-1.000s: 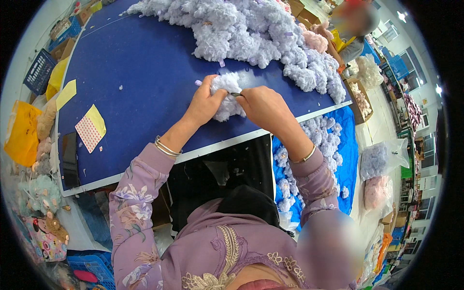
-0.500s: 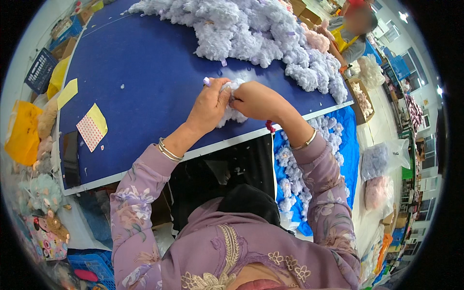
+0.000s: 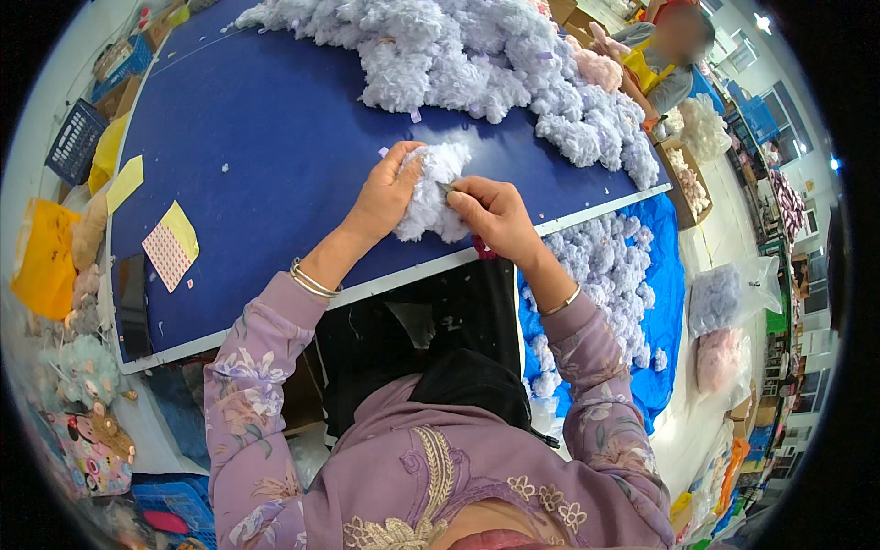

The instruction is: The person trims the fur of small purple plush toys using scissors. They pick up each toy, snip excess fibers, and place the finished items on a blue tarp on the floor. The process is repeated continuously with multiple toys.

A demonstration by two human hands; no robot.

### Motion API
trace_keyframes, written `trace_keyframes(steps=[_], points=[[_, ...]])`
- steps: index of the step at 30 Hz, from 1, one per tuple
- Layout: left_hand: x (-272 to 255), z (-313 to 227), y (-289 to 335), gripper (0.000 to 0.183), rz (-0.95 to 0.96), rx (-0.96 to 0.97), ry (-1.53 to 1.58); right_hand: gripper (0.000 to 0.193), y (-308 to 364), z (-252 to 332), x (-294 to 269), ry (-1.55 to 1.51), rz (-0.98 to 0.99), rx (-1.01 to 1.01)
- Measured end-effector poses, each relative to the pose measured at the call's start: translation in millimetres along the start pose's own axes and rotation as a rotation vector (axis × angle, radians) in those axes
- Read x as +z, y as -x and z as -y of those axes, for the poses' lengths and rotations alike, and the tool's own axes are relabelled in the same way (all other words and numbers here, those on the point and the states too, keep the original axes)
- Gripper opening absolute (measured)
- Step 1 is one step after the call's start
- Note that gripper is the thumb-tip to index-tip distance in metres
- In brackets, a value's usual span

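Observation:
My left hand (image 3: 387,194) is closed around one edge of a fluffy pale lavender plush piece (image 3: 431,206), held over the near edge of the blue table. A small lavender tag shows just above the left fingers. My right hand (image 3: 495,215) pinches a small dark pointed tool (image 3: 445,188), its tip against the plush; its exact kind is too small to make out. Something red and knotted (image 3: 483,247) hangs below the right hand, possibly part of that tool. Beyond both hands lies a large heap of similar lavender plush pieces (image 3: 431,64).
On the blue table (image 3: 247,165), a sticker sheet (image 3: 171,247) and a dark phone-like slab (image 3: 134,302) lie at left. Lavender pieces (image 3: 605,266) rest on a blue sheet at right. A co-worker in a yellow apron (image 3: 646,69) is at the far right. Baskets stand at left.
My right hand has turned and drawn back a little, uncovering the plush and the small tool in its fingers. More of the plush now faces up beside my left hand.

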State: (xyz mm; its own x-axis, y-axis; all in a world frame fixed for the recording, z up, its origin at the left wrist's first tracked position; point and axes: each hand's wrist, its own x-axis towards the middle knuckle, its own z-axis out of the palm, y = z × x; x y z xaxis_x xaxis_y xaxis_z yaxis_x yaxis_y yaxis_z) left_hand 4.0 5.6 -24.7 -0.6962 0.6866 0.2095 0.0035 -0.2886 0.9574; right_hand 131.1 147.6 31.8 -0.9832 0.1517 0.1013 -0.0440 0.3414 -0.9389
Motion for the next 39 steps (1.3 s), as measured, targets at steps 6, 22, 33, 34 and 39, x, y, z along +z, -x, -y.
trace_keyframes(steps=[6, 22, 33, 34, 39], points=[[-4.8, -5.4, -3.5, 0.027, 0.015, -0.091, 0.007, 0.024, 4.0, -7.2, 1.6, 0.012, -0.025, -0.021], [-2.8, -24.1, 0.5, 0.031, 0.124, -0.142, 0.033, 0.025, -29.6, 8.6, -0.3, 0.119, -0.019, 0.06], [-3.8, -34.3, 4.5, 0.045, 0.167, -0.186, -0.119, 0.022, -24.6, -2.6, 11.0, -0.071, -0.106, 0.019], [-2.9, -35.1, 4.8, 0.045, 0.162, -0.187, -0.134, 0.022, -23.9, -0.4, 11.1, -0.071, -0.104, 0.027], [-0.9, -28.0, 4.5, 0.043, 0.149, -0.153, -0.154, 0.023, -20.2, 7.5, 9.4, -0.048, -0.067, 0.039]])
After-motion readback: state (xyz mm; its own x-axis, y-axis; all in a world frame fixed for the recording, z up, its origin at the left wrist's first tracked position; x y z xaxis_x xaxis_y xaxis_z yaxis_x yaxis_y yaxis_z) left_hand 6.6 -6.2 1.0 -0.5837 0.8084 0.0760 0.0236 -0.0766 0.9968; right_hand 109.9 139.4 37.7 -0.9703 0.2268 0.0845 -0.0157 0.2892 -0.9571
